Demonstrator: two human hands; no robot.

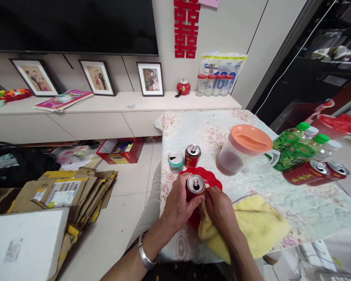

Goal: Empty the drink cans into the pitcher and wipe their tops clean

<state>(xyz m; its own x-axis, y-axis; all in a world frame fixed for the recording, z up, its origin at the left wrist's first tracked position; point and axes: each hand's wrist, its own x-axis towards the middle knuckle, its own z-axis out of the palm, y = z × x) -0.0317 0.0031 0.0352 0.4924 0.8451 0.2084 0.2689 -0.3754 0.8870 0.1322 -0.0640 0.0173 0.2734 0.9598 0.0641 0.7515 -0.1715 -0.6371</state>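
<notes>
An opened red can (195,185) stands upright in my left hand (179,203), whose fingers wrap around its side. Beside it, my right hand (220,209) has its fingers closed on a yellow cloth (259,224), bunched against the can's right side. The rest of the cloth spreads over the table to the right, with dark smudges on it. Below both hands lies a red scalloped plate (212,177), partly hidden by them. Just behind the plate stand a teal-and-silver can (176,161) and another red can (192,156), both opened.
A pitcher with an orange lid (250,138) stands behind the cloth on the floral tablecloth (193,128). Green-capped bottles (298,150) and two large red cans (316,173) are at the right. Folded cardboard (84,191) lies on the floor at left.
</notes>
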